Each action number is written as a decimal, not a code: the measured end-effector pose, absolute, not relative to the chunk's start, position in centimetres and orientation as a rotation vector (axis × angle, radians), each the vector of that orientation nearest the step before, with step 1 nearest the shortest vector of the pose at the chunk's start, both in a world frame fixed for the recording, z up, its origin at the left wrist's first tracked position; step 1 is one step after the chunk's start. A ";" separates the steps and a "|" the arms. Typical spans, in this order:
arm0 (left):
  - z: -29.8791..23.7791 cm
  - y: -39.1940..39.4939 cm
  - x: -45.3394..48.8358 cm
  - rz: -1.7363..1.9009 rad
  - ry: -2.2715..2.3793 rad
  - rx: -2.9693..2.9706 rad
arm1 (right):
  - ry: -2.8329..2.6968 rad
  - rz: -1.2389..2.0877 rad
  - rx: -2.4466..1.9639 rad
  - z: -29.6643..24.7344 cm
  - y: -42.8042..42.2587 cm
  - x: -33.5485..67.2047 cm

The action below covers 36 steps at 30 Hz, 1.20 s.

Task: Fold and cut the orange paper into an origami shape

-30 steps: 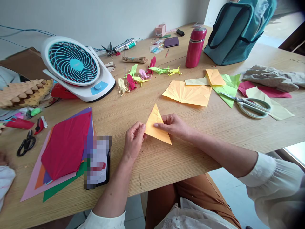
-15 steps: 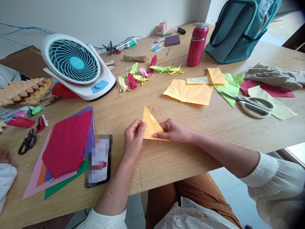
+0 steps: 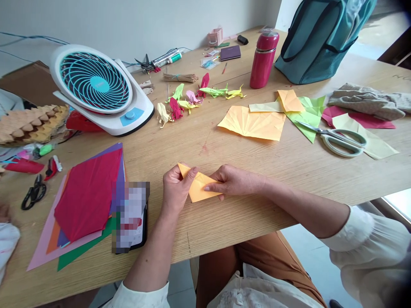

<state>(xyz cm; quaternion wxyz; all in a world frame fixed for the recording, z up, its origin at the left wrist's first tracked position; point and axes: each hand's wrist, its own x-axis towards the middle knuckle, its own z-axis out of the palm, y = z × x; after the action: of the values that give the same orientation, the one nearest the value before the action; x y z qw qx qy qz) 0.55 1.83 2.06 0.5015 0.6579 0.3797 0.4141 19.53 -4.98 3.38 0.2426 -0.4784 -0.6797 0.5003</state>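
Between my hands, above the near part of the table, is a folded piece of orange paper (image 3: 199, 188). My left hand (image 3: 176, 186) pinches its left side, thumb on top, and a pointed corner sticks up past the fingers. My right hand (image 3: 229, 182) grips the right end, its thumb lying on the paper's face and the other fingers mostly hidden behind. Beyond them lies a creased orange sheet (image 3: 252, 124). A phone (image 3: 136, 220), partly blurred out, rests left of my left forearm.
Scissors (image 3: 342, 141) lie on paper pieces at right. A pink-red bottle (image 3: 263, 62) and a teal bag (image 3: 314, 47) stand behind. Several folded paper figures (image 3: 192, 97) sit near the fan (image 3: 99, 85). Coloured sheets (image 3: 90, 192) are stacked left; another person's sleeve (image 3: 8, 250) shows at the edge.
The orange paper has turned and tilted: its tall upright point has come down and left. My left hand has shifted slightly left, its thumb now over the paper. The view has moved slightly.
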 end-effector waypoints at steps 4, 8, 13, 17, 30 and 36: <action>2.2 2.2 0.1 1.092 0.994 1.670 | -1.887 1.398 -1.310 3.5 -5.0 19.6; 2.3 2.6 -0.3 1.158 1.071 1.747 | -1.897 1.410 -1.307 3.6 -5.0 19.8; 2.3 2.9 -0.4 1.225 1.095 1.726 | -1.956 1.511 -1.143 3.7 -4.9 20.5; 2.5 3.0 -0.4 1.321 1.132 1.628 | -1.899 1.633 -1.101 3.9 -4.9 21.0; 3.3 2.2 0.1 0.843 0.944 1.404 | -1.583 1.352 -1.281 2.9 -4.0 20.5; 3.2 2.5 0.2 0.978 1.027 1.350 | -1.640 1.411 -1.232 3.0 -4.2 20.6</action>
<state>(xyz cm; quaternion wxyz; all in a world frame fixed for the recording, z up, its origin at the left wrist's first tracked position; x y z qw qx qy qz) 0.19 2.52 3.21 0.5579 0.5721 0.4355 0.4145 20.55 -4.18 3.03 0.3203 -0.4688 -0.6241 0.5367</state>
